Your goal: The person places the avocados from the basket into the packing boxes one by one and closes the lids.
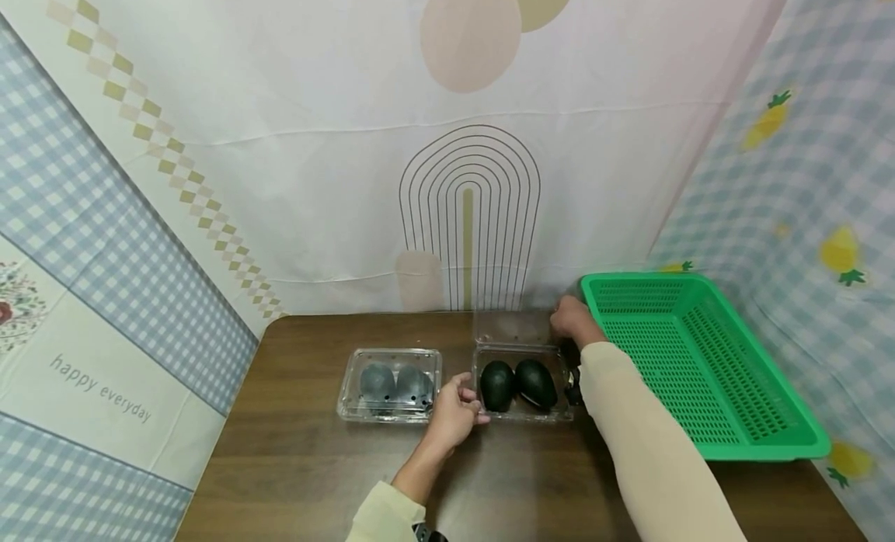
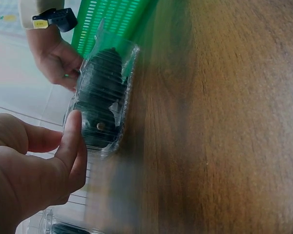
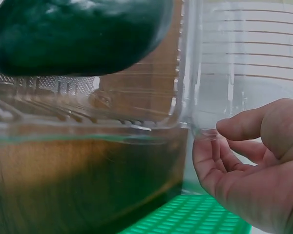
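Two dark green avocados [image 1: 516, 385] lie side by side in a clear plastic clamshell container [image 1: 559, 417], whose transparent lid [image 1: 513, 327] stands raised at the back. My right hand [image 1: 575, 321] pinches the lid's right edge between thumb and fingers [image 3: 209, 158], close to the hinge. On the container's left end, my left hand [image 1: 453, 411] holds the rim with thumb and fingers [image 2: 72, 136] bent around it. Left of that hand sits a second clear clamshell container [image 1: 360, 410], its lid down over two dark round fruits that look greyish through the plastic.
A green perforated plastic basket [image 1: 706, 441] stands at the right of the brown wooden table [image 1: 294, 456], beside my right forearm. Printed cloth [image 1: 336, 216] hangs behind the table's back edge, and checked cloth [image 1: 790, 192] hangs along the right side.
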`<state>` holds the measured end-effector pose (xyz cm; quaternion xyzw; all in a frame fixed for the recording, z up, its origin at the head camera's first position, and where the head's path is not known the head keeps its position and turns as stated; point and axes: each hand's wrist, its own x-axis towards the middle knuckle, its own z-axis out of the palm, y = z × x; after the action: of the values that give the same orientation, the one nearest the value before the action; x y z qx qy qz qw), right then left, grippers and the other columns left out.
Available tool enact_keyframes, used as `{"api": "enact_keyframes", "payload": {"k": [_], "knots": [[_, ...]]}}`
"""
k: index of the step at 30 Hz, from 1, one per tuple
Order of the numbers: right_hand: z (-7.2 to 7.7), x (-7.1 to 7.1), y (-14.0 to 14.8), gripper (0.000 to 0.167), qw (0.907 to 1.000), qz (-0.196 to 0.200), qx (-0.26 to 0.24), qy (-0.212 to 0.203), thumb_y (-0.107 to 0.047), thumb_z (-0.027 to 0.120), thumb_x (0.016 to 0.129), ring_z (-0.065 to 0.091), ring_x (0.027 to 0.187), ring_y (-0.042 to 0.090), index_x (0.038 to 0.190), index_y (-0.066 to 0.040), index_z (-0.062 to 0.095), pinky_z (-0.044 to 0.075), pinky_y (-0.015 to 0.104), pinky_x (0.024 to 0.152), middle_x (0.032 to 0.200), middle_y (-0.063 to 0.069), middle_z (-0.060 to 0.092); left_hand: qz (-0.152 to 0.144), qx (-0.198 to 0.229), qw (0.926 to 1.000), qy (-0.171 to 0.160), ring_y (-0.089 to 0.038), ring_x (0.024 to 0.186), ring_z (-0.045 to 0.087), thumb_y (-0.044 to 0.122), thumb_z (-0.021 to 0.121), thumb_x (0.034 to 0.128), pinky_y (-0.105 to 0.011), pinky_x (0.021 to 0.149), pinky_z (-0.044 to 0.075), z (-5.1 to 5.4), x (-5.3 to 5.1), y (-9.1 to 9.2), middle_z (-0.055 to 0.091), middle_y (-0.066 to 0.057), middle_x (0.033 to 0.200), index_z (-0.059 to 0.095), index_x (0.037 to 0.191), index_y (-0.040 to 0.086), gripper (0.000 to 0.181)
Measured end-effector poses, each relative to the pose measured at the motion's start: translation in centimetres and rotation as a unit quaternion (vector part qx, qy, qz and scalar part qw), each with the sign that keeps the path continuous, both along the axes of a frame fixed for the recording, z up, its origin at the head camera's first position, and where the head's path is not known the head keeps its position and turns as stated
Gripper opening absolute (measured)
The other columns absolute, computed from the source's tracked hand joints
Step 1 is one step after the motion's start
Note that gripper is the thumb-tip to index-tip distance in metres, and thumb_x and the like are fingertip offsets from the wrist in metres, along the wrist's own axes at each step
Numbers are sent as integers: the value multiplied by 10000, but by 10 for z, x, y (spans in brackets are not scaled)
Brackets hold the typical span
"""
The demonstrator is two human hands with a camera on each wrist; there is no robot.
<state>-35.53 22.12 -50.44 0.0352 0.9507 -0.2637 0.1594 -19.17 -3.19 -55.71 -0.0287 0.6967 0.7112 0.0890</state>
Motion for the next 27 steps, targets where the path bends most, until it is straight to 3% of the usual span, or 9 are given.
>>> {"api": "enact_keyframes", "payload": {"k": [3, 7, 9, 11, 15, 19, 23, 27], "knots": [[4, 0, -1, 637, 9996, -149, -222, -80, 7, 411, 951, 529, 1060, 389, 1552, 131, 240, 536, 410, 753, 1491, 373, 408, 0, 22, 10000, -22, -195, 699, 633, -242, 539, 880, -357, 708, 704, 1, 0, 0, 516, -260, 1062, 387, 1473, -157, 618], [8, -3, -2, 724, 9978, -292, -563, -182, 48, 375, 952, 507, 730, 264, 1621, 41, 98, 445, 325, 538, 1566, 347, 330, -3, 53, 10000, -26, -195, 698, 631, -244, 532, 880, -355, 707, 704, 1, 0, 0, 514, -255, 1054, 387, 1472, -159, 615], [9, -3, -2, 721, 9971, -323, -667, -168, 57, 373, 951, 438, 602, 203, 1624, 21, 116, 394, 289, 484, 1540, 337, 367, -1, 59, 10000, -11, -192, 691, 634, -244, 530, 879, -357, 702, 704, 1, 0, 0, 514, -253, 1047, 388, 1468, -162, 611], [10, -3, -1, 698, 9969, -331, -703, -93, 54, 380, 954, 427, 571, 184, 1615, 13, 158, 389, 274, 480, 1476, 332, 432, 1, 67, 10000, -17, -190, 686, 636, -244, 528, 878, -356, 699, 704, 1, 0, 0, 514, -253, 1045, 390, 1466, -162, 609], [15, 0, 0, 637, 9970, -274, -688, 232, 49, 417, 945, 523, 708, 262, 1562, 30, 257, 443, 282, 534, 1352, 328, 514, 2, 46, 10000, -23, -191, 684, 642, -241, 530, 882, -358, 699, 704, 0, 1, 0, 515, -263, 1054, 395, 1465, -159, 604], [22, 2, 3, 587, 9953, -272, -859, 363, 83, 443, 927, 566, 862, 328, 1499, 38, 320, 550, 307, 586, 1362, 326, 499, 4, -3, 10000, -17, -193, 687, 652, -237, 537, 884, -366, 703, 704, 1, 1, 0, 525, -265, 1055, 397, 1468, -154, 606], [27, 4, 6, 519, 9918, -333, -1173, 377, 116, 454, 909, 587, 878, 326, 1414, 27, 378, 670, 396, 700, 1247, 299, 518, 11, -15, 10000, -25, -196, 689, 646, -236, 539, 886, -378, 713, 705, 2, 1, 0, 528, -257, 1047, 398, 1472, -150, 608], [30, 9, 10, 430, 9869, -232, -1527, 470, 102, 414, 921, 612, 919, 346, 1347, 45, 397, 683, 491, 828, 1105, 254, 520, 3, -5, 10000, -28, -192, 680, 646, -238, 538, 884, -379, 714, 705, 1, 2, 1, 527, -251, 1039, 397, 1470, -153, 608]]}}
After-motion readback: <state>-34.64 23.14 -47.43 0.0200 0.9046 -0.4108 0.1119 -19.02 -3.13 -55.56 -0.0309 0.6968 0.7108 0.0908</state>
